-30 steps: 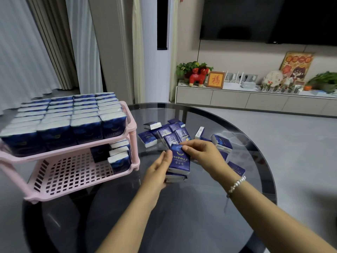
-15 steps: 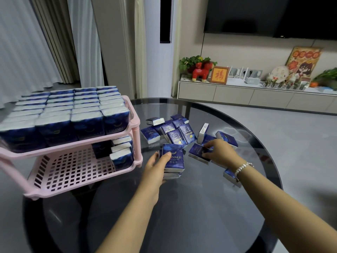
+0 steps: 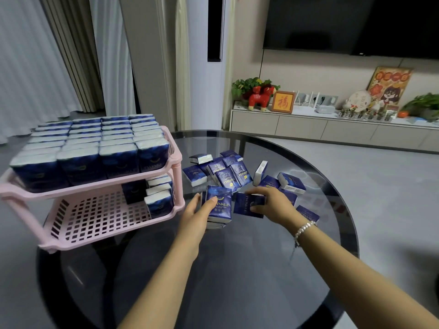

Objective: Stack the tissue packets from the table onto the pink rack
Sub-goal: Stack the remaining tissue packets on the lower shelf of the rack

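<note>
A two-tier pink rack (image 3: 71,236) stands at the left of the round glass table (image 3: 237,269). Its top shelf is packed with blue tissue packets (image 3: 95,148), and a few more stand at the right end of the lower shelf (image 3: 159,200). My left hand (image 3: 197,214) holds a small stack of packets (image 3: 219,205) on the table, thumb on the top one. My right hand (image 3: 270,205) grips a single blue packet (image 3: 247,205) just to the right of that stack. Several loose packets (image 3: 228,174) lie scattered behind both hands.
Most of the rack's lower shelf is bare pink grid. A low cabinet (image 3: 332,129) with plants, a red toy and framed pictures runs along the far wall under a dark television (image 3: 351,22). Curtains hang at the left.
My right hand reached to the loose packets, picked one up and brought it left toward the stack. My left hand stayed on the stack.
</note>
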`<action>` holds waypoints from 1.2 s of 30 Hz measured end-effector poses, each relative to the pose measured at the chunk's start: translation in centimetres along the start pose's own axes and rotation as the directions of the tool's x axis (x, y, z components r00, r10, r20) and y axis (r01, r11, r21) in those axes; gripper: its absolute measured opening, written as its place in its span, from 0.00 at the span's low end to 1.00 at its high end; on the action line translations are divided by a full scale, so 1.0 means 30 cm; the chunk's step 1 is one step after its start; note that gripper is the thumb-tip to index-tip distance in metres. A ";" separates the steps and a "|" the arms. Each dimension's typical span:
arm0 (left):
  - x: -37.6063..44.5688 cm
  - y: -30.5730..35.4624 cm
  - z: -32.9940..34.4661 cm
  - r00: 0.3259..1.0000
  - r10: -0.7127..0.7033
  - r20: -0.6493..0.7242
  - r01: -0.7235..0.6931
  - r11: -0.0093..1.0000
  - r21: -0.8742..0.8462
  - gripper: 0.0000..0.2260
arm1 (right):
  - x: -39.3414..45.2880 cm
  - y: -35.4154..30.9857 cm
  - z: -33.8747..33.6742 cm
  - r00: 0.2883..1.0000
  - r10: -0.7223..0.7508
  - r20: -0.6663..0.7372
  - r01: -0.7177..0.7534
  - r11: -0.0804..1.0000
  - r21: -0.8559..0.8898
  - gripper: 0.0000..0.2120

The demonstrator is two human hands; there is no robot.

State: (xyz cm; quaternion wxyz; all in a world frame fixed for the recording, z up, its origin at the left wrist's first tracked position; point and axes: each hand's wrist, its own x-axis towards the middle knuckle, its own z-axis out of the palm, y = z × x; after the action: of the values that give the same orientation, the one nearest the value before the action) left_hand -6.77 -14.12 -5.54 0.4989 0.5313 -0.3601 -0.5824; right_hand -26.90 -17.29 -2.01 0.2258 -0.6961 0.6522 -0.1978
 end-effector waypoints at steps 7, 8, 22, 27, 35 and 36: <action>-0.055 0.017 -0.047 0.998 0.059 0.007 -0.059 0.997 0.057 0.40 | -0.133 -0.038 -0.055 0.992 0.077 -0.100 -0.025 0.897 0.441 0.26; -0.068 0.019 -0.057 0.998 0.066 0.004 -0.066 0.996 0.066 0.40 | -0.148 -0.042 -0.063 0.991 0.080 -0.103 -0.016 0.859 0.513 0.25; -0.251 0.041 -0.192 0.980 0.097 0.176 -0.099 0.995 0.004 0.32 | -0.306 -0.258 0.061 0.954 -0.298 -0.016 0.232 0.709 0.666 0.11; -0.310 0.055 -0.213 0.968 0.115 0.224 -0.099 0.992 -0.082 0.20 | -0.317 -0.332 0.125 0.942 -0.311 -0.123 0.322 0.743 0.587 0.09; -0.307 0.025 -0.227 0.963 0.109 0.249 -0.104 0.994 -0.032 0.38 | -0.303 -0.327 0.138 0.931 -0.323 -0.169 0.364 0.810 0.460 0.14; -0.304 0.023 -0.224 0.964 0.111 0.241 -0.100 0.993 -0.056 0.35 | -0.298 -0.315 0.138 0.952 -0.289 -0.101 0.296 0.782 0.548 0.18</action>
State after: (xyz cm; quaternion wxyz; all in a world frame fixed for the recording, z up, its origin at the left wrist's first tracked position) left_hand -0.63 -4.77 -3.69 0.4928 0.4248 -0.4335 -0.6235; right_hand -17.43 -7.70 0.19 0.3817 -0.6912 0.4515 -0.4156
